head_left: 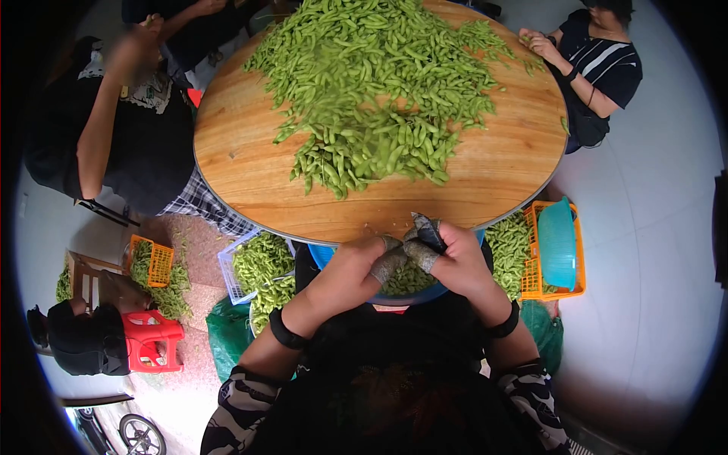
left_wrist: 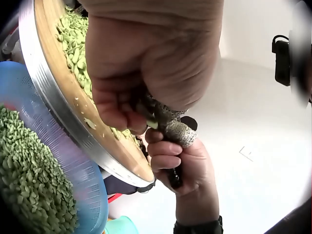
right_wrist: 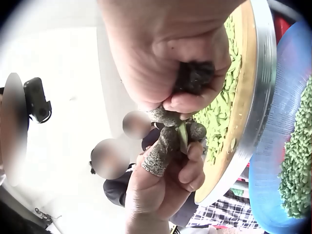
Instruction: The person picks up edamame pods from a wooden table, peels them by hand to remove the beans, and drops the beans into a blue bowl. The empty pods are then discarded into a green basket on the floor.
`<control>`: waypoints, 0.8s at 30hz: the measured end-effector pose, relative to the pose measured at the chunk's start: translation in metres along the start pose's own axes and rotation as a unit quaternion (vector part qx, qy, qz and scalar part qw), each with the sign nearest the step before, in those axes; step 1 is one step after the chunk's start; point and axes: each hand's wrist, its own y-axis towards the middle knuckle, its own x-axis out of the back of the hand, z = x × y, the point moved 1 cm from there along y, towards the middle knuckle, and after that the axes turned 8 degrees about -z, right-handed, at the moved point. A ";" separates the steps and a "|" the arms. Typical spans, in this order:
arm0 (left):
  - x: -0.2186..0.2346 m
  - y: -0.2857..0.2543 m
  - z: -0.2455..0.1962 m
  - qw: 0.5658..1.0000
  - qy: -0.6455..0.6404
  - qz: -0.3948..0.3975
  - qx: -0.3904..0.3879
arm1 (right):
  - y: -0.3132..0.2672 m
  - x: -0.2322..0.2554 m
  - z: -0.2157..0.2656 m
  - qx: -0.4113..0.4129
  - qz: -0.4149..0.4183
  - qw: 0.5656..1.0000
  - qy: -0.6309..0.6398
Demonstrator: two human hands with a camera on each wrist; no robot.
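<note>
Over the table's front edge, my left hand (head_left: 345, 277) and right hand (head_left: 462, 265) meet at the fingertips. Between them is a green soybean pod (right_wrist: 183, 136), pinched by the left thumb and finger, with its upper end at the right hand's fingertips. Worn grey speckled covers (left_wrist: 181, 133) wrap both thumbs. Dark crumpled material (right_wrist: 195, 77) sits within the curled right fingers. Below the hands, a blue perforated basin (left_wrist: 90, 180) holds shelled green beans (left_wrist: 34, 180).
A large heap of pods (head_left: 379, 76) covers much of the round wooden table (head_left: 243, 167). Crates of pods flank me, one white (head_left: 231, 277) and one orange (head_left: 580, 265) with a teal basket (head_left: 557, 243). Other people sit around the table. A red stool (head_left: 155, 341) stands at left.
</note>
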 end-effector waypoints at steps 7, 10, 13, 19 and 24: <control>-0.004 -0.010 0.017 0.957 -0.236 -0.081 0.147 | -0.014 -0.004 0.005 -0.084 0.067 0.994 0.018; -0.012 -0.011 0.023 0.961 -0.244 -0.082 0.101 | -0.017 -0.009 0.002 -0.006 0.104 0.994 0.017; -0.015 -0.013 0.030 0.950 -0.278 -0.057 0.131 | -0.016 -0.007 0.009 -0.079 0.107 0.990 0.045; -0.015 -0.011 0.026 0.987 -0.111 -0.111 -0.013 | -0.015 -0.010 0.002 -0.120 0.126 0.981 0.084; -0.018 -0.014 0.021 0.977 0.160 -0.114 -0.087 | -0.008 -0.018 -0.005 -0.014 0.080 0.995 0.053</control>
